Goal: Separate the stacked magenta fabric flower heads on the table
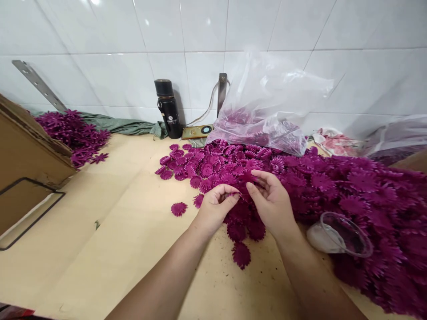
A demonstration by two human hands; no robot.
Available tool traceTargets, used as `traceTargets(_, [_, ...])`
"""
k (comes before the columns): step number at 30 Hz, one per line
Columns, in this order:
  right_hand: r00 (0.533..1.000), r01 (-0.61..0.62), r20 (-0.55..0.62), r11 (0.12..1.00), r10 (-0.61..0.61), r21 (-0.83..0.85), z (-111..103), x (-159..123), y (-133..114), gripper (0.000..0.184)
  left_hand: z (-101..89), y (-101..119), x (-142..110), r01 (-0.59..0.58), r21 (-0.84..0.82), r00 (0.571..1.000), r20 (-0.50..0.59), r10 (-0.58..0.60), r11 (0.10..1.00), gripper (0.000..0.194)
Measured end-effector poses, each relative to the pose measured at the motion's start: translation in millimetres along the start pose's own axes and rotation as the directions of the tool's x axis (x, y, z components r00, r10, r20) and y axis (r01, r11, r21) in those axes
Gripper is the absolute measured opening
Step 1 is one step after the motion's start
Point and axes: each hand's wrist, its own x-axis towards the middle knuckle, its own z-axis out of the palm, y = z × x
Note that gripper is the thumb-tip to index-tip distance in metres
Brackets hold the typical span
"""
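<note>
Evidently the work centred on the purple petal discs, which lay in a broad, loose heap running from the middle of the desk to its right edge. The left hand had its thumb and forefinger pinched together at the near side of the heap, with a small purple piece showing between the tips. The right hand was just beside it, fingers loosely curled and its thumb a little apart from the forefinger; blurred purple showed at those tips, but whether it had hold of any could not be told. One single disc lay apart, to the left of the hands, and another disc lay at the heap's near tip, between the forearms.

A clear plastic cup sat tilted by the right forearm, something whitish inside it. Behind the heap, a transparent bag with more purple in it slumped near the tiled wall. A black bottle stood upright to the left of the bag, with a gold-coloured device just beside its base. Farther left, star-shaped purple pieces were piled behind a cardboard box, near a crumpled green cloth.
</note>
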Motion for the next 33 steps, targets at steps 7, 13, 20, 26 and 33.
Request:
traceTargets(7, [0.983,0.015,0.185,0.997,0.001,-0.082,6,-11,-9,0.022,0.3,0,1,-0.009,0.028,0.995,-0.1,0.012,1.0,0.014])
traceTargets(13, [0.946,-0.05,0.318,0.997,0.066,-0.058,12,-14,-10,0.018,1.9,1,1,-0.029,0.031,0.992,-0.118,0.033,0.999,0.008])
traceTargets(20, [0.932,-0.1,0.353,0.995,0.084,0.027,10,-13,-9,0.014,0.9,-2,3,-0.008,0.001,0.994,-0.105,0.008,1.0,0.008])
traceTargets(26, [0.926,-0.129,0.368,0.987,0.085,0.097,12,-14,-9,0.015,0.7,-3,3,-0.02,-0.037,0.991,-0.13,0.015,0.999,0.011])
traceTargets(33, [0.941,-0.042,0.337,0.996,0.015,0.075,13,-14,-8,0.017,-0.3,-2,3,0.014,-0.124,0.989,-0.142,-0.032,0.992,0.031])
